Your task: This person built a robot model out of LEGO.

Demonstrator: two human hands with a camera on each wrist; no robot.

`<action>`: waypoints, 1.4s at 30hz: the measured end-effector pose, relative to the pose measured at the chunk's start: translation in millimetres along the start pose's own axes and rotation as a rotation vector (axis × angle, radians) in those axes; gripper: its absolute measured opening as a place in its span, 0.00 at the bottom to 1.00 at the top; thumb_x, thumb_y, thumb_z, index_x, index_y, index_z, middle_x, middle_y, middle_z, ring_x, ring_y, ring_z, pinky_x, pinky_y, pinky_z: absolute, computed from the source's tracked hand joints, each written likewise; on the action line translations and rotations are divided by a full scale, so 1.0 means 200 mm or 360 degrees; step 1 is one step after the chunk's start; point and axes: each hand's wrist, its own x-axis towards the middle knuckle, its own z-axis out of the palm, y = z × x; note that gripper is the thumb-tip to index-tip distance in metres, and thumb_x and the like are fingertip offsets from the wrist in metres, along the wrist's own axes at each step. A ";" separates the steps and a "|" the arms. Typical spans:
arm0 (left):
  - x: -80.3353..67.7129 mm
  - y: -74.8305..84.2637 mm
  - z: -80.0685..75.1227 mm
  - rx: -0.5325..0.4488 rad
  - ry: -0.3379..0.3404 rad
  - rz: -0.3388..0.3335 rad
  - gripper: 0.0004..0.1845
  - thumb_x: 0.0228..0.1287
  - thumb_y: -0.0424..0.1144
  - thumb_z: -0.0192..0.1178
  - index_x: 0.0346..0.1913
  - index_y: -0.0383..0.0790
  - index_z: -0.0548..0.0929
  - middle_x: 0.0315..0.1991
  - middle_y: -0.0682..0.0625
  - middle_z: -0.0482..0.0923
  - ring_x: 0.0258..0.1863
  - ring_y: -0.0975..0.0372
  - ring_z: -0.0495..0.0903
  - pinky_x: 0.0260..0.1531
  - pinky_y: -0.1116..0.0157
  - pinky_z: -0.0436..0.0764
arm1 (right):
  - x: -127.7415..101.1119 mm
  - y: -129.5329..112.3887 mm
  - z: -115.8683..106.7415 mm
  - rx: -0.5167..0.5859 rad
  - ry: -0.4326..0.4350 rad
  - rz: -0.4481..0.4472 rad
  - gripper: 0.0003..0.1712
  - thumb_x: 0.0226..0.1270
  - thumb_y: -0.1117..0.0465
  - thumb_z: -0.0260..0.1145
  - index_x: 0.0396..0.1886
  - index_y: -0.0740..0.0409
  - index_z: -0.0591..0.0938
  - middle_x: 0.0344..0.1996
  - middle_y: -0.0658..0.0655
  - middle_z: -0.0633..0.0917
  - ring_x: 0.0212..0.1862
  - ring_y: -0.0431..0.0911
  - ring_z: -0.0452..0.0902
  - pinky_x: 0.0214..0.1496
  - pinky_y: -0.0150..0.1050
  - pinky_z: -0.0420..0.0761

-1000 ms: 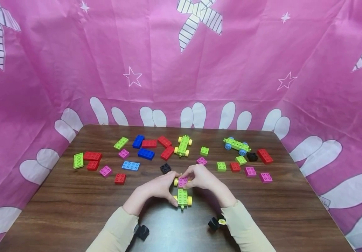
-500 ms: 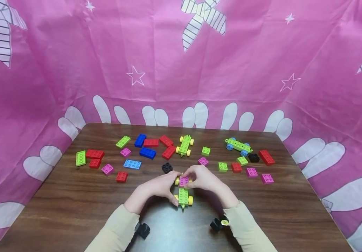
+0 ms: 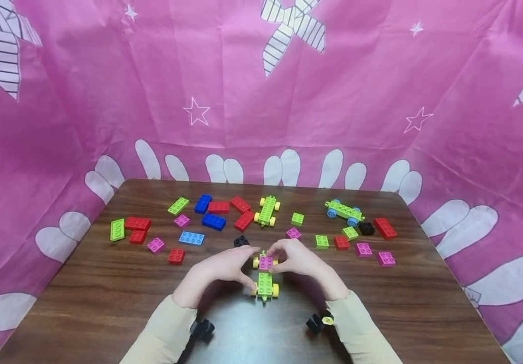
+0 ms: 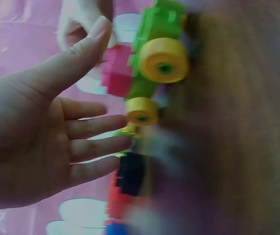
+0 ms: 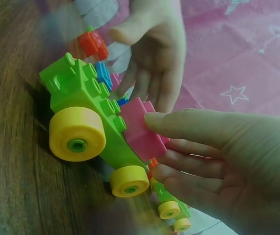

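A lime-green toy car base (image 3: 265,285) with yellow wheels stands on the table in front of me. A pink square brick (image 5: 142,132) sits on the studs at its far end, with bare studs on the near end. My right hand (image 3: 301,259) pinches this brick, thumb on one side and fingertips behind it, as the right wrist view shows. To the car's left is my left hand (image 3: 222,267), its thumb spread from the fingers and its thumb tip beside the near left wheel. In the left wrist view, the fingers (image 4: 98,149) extend nearly straight and hold nothing.
A black brick (image 3: 241,241) lies just beyond the left hand. Farther back are another yellow-wheeled base (image 3: 267,211), a blue-wheeled base (image 3: 345,212) and several loose bricks, such as a light-blue one (image 3: 191,238). A pink patterned cloth (image 3: 234,101) hangs behind the table.
My left hand has loosened and drawn slightly left of the car. The right hand stays at the pink brick, which keeps its place on the base. The head view has shifted a little.
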 end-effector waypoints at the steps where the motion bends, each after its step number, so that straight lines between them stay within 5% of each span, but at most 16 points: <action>1: -0.01 0.00 -0.01 0.0002 0.0011 0.0009 0.47 0.50 0.54 0.74 0.69 0.35 0.68 0.66 0.43 0.72 0.67 0.52 0.70 0.65 0.50 0.71 | 0.00 0.00 0.00 0.0000 -0.0005 0.0006 0.18 0.51 0.58 0.78 0.41 0.57 0.86 0.35 0.50 0.87 0.37 0.43 0.80 0.41 0.33 0.81; 8: -0.13 0.01 -0.14 0.0007 0.0114 0.0107 0.33 0.58 0.51 0.69 0.63 0.37 0.76 0.60 0.45 0.78 0.61 0.52 0.76 0.60 0.50 0.75 | 0.01 0.00 0.00 -0.0002 -0.0009 0.0043 0.16 0.50 0.58 0.79 0.38 0.57 0.86 0.34 0.50 0.87 0.36 0.41 0.80 0.40 0.33 0.81; 14: -0.23 -0.07 -0.25 0.0055 0.0376 0.0191 0.26 0.63 0.50 0.66 0.60 0.41 0.79 0.56 0.50 0.81 0.59 0.56 0.79 0.59 0.53 0.77 | 0.01 0.00 0.01 0.0024 0.0000 0.0065 0.15 0.50 0.59 0.79 0.38 0.57 0.86 0.34 0.50 0.87 0.35 0.40 0.80 0.39 0.32 0.80; 21: -0.38 -0.24 -0.37 0.0102 0.0714 0.0102 0.21 0.62 0.44 0.67 0.56 0.42 0.81 0.52 0.49 0.83 0.55 0.53 0.81 0.55 0.50 0.79 | 0.01 0.00 0.01 0.0074 -0.0001 0.0095 0.16 0.50 0.59 0.79 0.38 0.57 0.86 0.34 0.50 0.87 0.35 0.40 0.79 0.39 0.32 0.80; 29: -0.54 -0.47 -0.49 0.0206 0.0939 -0.0057 0.27 0.60 0.36 0.68 0.61 0.31 0.74 0.58 0.35 0.77 0.59 0.42 0.75 0.59 0.42 0.72 | 0.01 0.00 0.01 0.0117 -0.0003 0.0094 0.16 0.50 0.59 0.79 0.38 0.58 0.86 0.33 0.50 0.87 0.35 0.41 0.79 0.39 0.32 0.80; 36: -0.66 -0.68 -0.57 0.0232 0.0991 -0.0162 0.37 0.55 0.34 0.70 0.65 0.23 0.65 0.60 0.26 0.69 0.62 0.34 0.66 0.60 0.37 0.65 | 0.01 0.01 0.01 0.0120 -0.0009 0.0100 0.15 0.50 0.59 0.79 0.38 0.58 0.86 0.33 0.50 0.87 0.35 0.41 0.79 0.39 0.32 0.80; 42: -0.73 -0.87 -0.65 0.0303 0.0882 -0.0313 0.46 0.52 0.37 0.72 0.67 0.16 0.58 0.62 0.19 0.62 0.62 0.29 0.61 0.59 0.34 0.63 | 0.01 0.01 0.01 0.0122 -0.0013 0.0107 0.15 0.50 0.59 0.79 0.38 0.58 0.86 0.33 0.49 0.87 0.35 0.40 0.79 0.39 0.32 0.80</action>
